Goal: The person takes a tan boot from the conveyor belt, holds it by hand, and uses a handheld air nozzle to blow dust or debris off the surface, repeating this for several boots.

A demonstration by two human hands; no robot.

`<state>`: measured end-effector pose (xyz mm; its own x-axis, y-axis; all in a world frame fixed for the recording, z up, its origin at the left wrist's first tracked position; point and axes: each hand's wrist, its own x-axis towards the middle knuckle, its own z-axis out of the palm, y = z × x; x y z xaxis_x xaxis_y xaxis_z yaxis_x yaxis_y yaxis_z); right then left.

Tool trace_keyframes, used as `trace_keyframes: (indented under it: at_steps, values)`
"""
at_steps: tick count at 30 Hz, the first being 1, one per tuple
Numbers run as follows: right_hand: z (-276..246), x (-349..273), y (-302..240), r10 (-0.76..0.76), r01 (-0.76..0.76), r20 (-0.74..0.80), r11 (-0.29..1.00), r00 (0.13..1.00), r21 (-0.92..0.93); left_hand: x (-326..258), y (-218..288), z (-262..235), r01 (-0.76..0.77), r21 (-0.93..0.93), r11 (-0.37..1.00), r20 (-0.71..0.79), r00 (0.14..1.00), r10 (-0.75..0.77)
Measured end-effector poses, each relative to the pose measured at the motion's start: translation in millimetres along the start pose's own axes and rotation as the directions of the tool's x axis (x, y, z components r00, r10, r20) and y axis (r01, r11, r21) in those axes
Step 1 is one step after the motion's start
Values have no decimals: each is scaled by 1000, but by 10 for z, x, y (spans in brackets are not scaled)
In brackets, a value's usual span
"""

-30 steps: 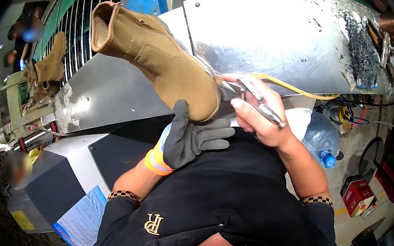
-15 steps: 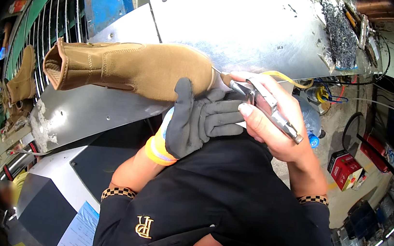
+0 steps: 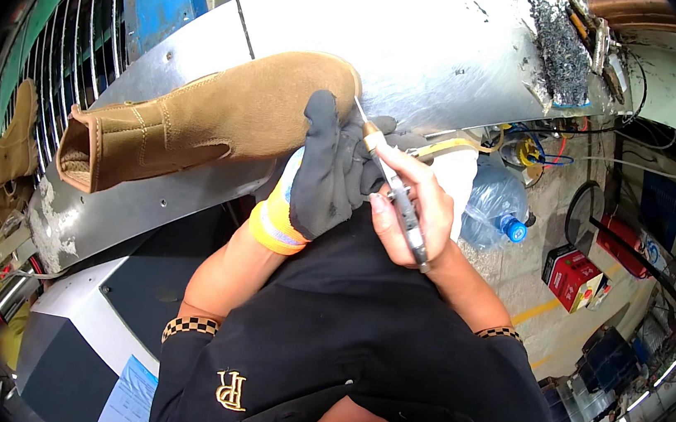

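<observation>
A tan suede ankle boot (image 3: 233,107) lies on its side over the metal bench, opening to the left and toe to the right. My left hand (image 3: 327,172), in a dark grey glove with an orange cuff, grips the boot by its toe end. The thumb presses on the near side; the other fingers are partly hidden around the toe. My bare right hand (image 3: 421,216) is closed around a slim metal hand tool (image 3: 402,197) with a brass-coloured collar and a thin pale tip. That tip reaches the toe's edge. The tool's exact kind is unclear.
The curved metal bench (image 3: 423,46) spans the far side, with dark crusted residue (image 3: 560,57) at its right. A yellow hose (image 3: 449,146) runs beside my right hand. Farther right are a clear plastic bottle (image 3: 492,208) and a red box (image 3: 570,277). More boots (image 3: 14,137) stand at far left.
The boot has tilted, its opening dropping lower and its toe shifting left. My right hand has moved left and turned the tool more upright, its tip now showing at the toe.
</observation>
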<state>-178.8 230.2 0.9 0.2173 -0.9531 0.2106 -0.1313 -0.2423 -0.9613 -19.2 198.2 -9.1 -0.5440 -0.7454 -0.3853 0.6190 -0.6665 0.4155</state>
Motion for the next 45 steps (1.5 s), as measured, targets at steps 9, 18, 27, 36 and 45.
trace_keyframes:
  at_steps: [9,18,27,36,45]
  values:
    - [-419,120,63,204,-284,205,800,957,528,-279,378,-34,-203,856,476,201,978,57]
    - [-1418,1036,414,-198,200,103,572,975,-795,-1440,1937,236,-125,910,-395,368,682,632]
    - [-1475,1170,637,-358,183,-54,595,932,-783,-1380,1597,213,180,964,-198,-13,769,639]
    - [-1558,1186,612,-358,193,-75,654,931,-731,1175,1986,477,-618,643,454,-21,578,816]
    - [-1562,1185,602,-349,189,-86,679,933,-709,2683,2185,520,-276,960,-46,199,556,807]
